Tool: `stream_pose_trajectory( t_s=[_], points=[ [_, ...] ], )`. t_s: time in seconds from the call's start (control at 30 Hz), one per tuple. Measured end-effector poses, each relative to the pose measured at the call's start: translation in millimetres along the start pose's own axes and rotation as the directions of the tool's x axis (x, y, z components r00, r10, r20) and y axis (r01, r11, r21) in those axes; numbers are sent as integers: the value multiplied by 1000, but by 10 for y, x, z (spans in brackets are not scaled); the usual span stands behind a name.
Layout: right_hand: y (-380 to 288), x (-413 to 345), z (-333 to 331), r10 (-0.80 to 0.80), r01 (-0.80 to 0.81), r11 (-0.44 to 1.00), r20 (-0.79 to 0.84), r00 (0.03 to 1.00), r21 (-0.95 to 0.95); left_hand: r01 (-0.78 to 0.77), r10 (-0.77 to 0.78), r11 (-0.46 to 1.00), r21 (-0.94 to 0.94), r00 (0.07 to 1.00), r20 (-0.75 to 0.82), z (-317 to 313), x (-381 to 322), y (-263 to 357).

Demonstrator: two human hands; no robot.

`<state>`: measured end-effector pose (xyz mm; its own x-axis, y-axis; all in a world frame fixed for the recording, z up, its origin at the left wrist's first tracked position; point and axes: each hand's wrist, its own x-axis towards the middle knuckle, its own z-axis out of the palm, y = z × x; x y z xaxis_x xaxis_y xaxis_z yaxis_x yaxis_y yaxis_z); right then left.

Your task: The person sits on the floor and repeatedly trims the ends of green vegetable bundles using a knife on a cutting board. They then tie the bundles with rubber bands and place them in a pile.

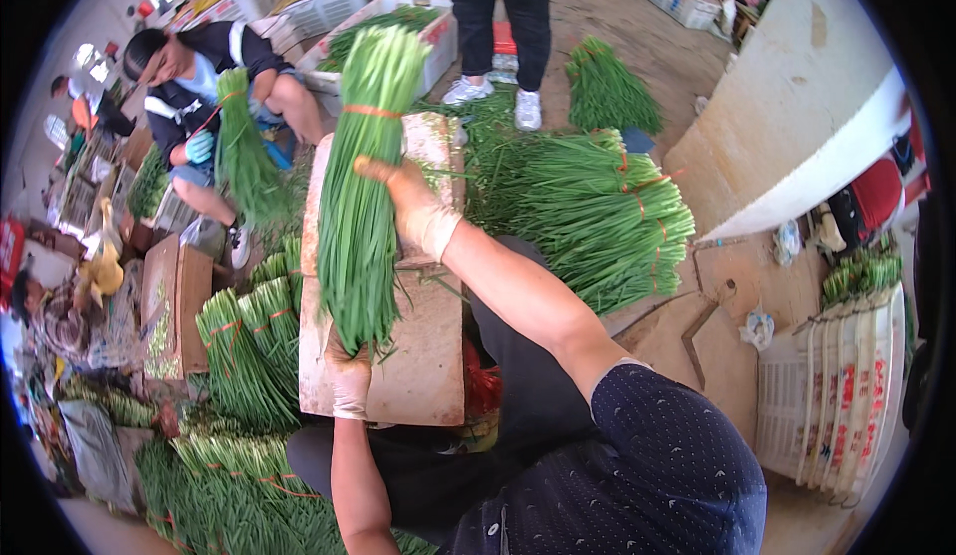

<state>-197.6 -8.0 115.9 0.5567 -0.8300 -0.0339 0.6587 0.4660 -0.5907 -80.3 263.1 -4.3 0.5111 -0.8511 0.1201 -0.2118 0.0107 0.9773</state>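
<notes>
A large bunch of green Chinese chives (362,204), bound with an orange band near its pale cut end, is held lengthwise over a wooden board (418,376). My right hand (407,200), in a thin stained glove, grips the bunch around its middle, below the band. Lower down, my left hand (349,376), gloved too, is closed around the leafy tips. Bits of cut chive lie on the board's far part. Banded bunches (246,346) stand at the left of the board, and a big pile of banded bunches (612,211) lies at the right.
A crouching co-worker (216,99) at the upper left holds another bunch. Another person's legs (504,32) stand beyond the board. More chives (239,510) lie at the lower left. Stacked white plastic crates (829,391) are at the right, near a pale pillar (792,99).
</notes>
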Motion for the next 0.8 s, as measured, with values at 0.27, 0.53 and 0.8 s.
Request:
stream_pose_trajectory(
  t_s=[0.27, 0.53, 0.8],
  points=[
    [-1240, -443, -1642, -343, 381, 913, -232, 910, 145, 4, -5, 981, 196, 1000, 7, -45, -9, 118],
    [-1355, -2639, -4077, -260, 326, 945, -699, 666, -41, 12, 6, 943, 332, 999, -54, -51, -109, 331],
    [-224, -4288, -5652, -4, 337, 934, -939, 345, 120, 58, -43, 948, 313, 998, -53, -167, -150, 142]
  ],
)
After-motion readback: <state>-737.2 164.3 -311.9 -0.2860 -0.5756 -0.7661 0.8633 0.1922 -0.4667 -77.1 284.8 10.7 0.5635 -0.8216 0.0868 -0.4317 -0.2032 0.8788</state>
